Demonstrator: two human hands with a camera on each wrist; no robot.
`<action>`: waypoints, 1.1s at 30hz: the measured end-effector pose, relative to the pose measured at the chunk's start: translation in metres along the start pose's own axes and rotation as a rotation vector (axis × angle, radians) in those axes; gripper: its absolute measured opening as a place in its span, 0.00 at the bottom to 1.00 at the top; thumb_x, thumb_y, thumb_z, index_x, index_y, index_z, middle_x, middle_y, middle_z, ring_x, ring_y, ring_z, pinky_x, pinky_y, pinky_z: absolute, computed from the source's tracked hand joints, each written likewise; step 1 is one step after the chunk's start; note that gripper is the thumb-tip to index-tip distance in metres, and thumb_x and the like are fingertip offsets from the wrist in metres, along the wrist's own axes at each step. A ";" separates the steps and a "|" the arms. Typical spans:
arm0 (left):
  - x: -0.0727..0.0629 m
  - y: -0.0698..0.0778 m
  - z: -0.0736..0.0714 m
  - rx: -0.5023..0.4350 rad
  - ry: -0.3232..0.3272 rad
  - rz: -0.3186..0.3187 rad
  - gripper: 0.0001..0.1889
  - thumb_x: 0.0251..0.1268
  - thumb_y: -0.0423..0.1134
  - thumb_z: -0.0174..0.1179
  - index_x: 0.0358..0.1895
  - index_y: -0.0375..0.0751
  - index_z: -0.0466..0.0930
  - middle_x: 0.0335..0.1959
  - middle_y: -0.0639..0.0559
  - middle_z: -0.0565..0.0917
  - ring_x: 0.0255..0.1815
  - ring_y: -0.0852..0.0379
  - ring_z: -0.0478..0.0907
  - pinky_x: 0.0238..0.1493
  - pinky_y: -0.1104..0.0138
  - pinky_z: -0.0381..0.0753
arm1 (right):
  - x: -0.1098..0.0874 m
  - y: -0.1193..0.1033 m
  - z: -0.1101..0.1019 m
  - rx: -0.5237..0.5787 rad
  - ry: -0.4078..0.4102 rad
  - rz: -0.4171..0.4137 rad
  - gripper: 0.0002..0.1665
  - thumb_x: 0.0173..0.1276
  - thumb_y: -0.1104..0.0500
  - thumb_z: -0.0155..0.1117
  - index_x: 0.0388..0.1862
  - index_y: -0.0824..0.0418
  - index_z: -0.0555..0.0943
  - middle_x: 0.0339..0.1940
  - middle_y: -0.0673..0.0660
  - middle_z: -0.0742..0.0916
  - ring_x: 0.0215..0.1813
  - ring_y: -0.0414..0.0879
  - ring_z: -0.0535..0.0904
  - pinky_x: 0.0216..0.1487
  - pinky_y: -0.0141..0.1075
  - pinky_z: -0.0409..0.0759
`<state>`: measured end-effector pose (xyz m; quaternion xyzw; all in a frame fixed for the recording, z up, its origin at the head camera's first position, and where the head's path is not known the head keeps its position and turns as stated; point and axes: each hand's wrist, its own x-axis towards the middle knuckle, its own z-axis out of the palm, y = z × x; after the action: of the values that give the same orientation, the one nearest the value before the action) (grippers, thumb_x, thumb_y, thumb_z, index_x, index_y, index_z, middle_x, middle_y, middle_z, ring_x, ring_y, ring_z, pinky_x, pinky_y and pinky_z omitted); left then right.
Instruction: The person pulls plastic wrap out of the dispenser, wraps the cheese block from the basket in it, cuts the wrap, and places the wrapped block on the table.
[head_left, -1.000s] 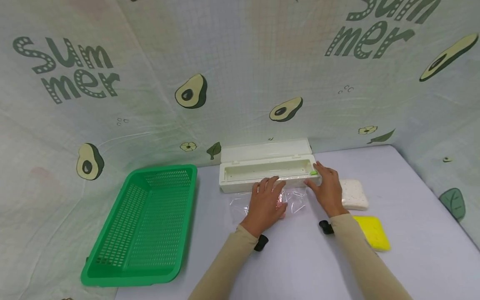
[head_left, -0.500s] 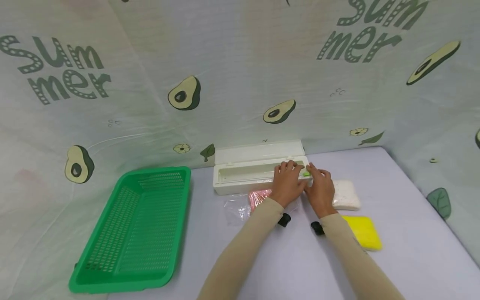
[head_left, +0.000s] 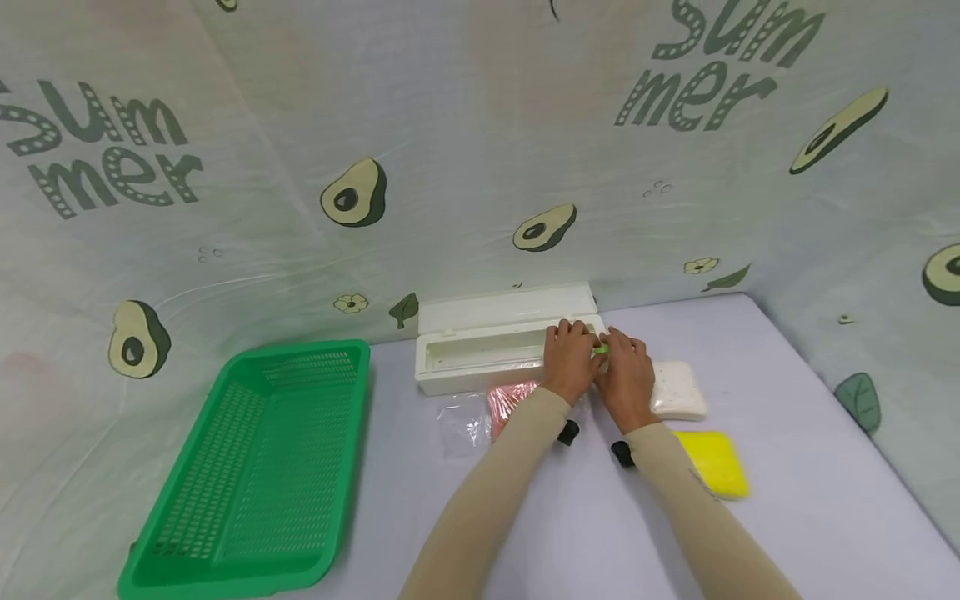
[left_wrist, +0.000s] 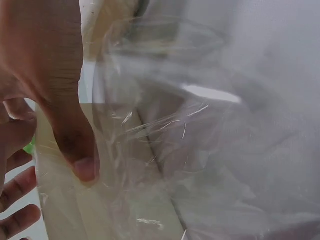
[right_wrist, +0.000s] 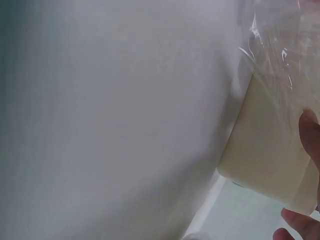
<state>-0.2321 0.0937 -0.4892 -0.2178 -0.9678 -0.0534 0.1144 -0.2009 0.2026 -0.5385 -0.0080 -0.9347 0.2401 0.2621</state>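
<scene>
A long white box (head_left: 483, 379) with its lid raised stands against the backdrop cloth. Near its right end sits a small green slider (head_left: 601, 350), between both hands. My left hand (head_left: 567, 362) grips the box's front edge beside it, the thumb on the front wall. Its fingertips are partly hidden, so whether they pinch the slider is unclear. The right hand (head_left: 628, 379) holds the box's right end, thumb in front, on clear plastic film (right_wrist: 280, 55). The film also drapes over the front wall in the left wrist view. A pink packet (head_left: 508, 402) lies before the box, partly behind the left forearm.
A green plastic basket (head_left: 247, 475) stands on the left side of the table. To the right of the right hand lies a white block (head_left: 677, 390), with a yellow block (head_left: 716, 462) nearer, partly behind the right forearm. Printed cloth hangs behind.
My left hand has moved right, from above the pink packet to the box's right end beside the green slider. The right hand stays at that end. The head view has shifted slightly.
</scene>
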 end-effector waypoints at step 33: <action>0.006 -0.005 0.002 -0.003 0.020 0.059 0.14 0.75 0.59 0.62 0.55 0.66 0.91 0.50 0.66 0.86 0.56 0.60 0.77 0.61 0.64 0.71 | 0.002 -0.001 0.004 -0.069 -0.055 -0.003 0.31 0.61 0.63 0.81 0.57 0.70 0.76 0.61 0.73 0.80 0.60 0.72 0.76 0.53 0.64 0.78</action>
<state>-0.2393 0.0920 -0.4897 -0.2458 -0.9597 -0.0539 0.1253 -0.2043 0.2000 -0.5407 -0.0090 -0.9493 0.2073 0.2363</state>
